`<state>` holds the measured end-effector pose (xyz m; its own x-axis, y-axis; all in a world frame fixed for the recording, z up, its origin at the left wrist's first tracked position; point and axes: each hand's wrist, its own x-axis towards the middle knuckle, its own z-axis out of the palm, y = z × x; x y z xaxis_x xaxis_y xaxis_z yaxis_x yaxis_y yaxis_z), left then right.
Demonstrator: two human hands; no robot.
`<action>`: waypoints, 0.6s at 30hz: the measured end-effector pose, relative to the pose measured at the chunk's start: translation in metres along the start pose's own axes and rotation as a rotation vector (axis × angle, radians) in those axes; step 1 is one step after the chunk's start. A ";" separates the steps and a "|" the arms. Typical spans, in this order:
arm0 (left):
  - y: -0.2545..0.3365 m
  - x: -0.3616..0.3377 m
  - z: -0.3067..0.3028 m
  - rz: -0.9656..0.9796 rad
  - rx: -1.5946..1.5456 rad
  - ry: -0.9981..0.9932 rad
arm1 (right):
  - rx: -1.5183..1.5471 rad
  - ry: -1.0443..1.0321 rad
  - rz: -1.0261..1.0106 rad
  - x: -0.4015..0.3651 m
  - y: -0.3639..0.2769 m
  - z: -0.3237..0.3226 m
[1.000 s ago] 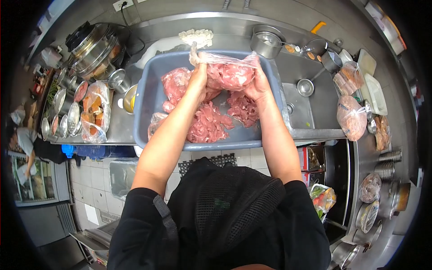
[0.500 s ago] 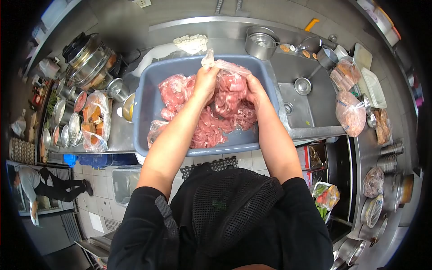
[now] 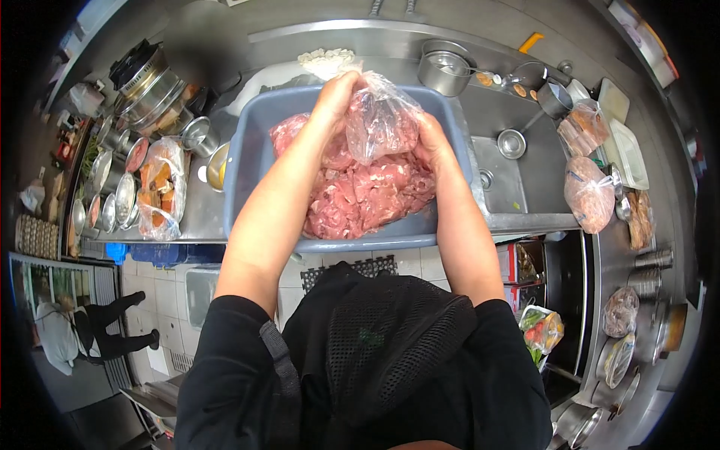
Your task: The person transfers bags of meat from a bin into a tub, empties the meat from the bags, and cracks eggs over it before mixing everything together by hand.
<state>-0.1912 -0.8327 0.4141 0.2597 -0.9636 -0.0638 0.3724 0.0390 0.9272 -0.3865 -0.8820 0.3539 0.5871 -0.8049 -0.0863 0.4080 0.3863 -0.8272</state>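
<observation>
The left hand [image 3: 339,96], higher, and right hand [image 3: 430,141] clamp their grips on a clear plastic bag [image 3: 380,120] over the blue-grey plastic tub [image 3: 238,169], upper centre; more sliced pink meat [image 3: 367,199] now lies below

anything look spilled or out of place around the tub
A loose white heap sits on the steel counter behind the gray tub, with no dish visible under it; I can't tell what it is.

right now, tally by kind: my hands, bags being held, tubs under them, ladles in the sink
hands: 2 (left hand, right hand)
clear plastic bag: 1
blue-grey tub: 1
ladle in the sink: 1
total: 5
</observation>
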 end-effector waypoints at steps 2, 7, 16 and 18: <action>0.023 -0.018 -0.002 0.006 0.093 0.018 | -0.034 -0.035 -0.024 0.001 0.001 0.000; 0.087 -0.090 -0.035 0.145 0.687 0.096 | -0.220 -0.293 0.101 -0.015 -0.008 0.026; 0.051 -0.174 -0.122 -0.154 1.754 -0.205 | -0.518 -0.231 0.218 -0.016 0.011 0.043; 0.045 -0.181 -0.102 -0.312 1.877 -0.142 | -0.748 -0.213 0.257 -0.009 0.018 0.031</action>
<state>-0.1310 -0.6300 0.4295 0.2826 -0.8941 -0.3476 -0.9474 -0.3170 0.0452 -0.3625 -0.8535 0.3572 0.7498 -0.6003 -0.2784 -0.2871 0.0839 -0.9542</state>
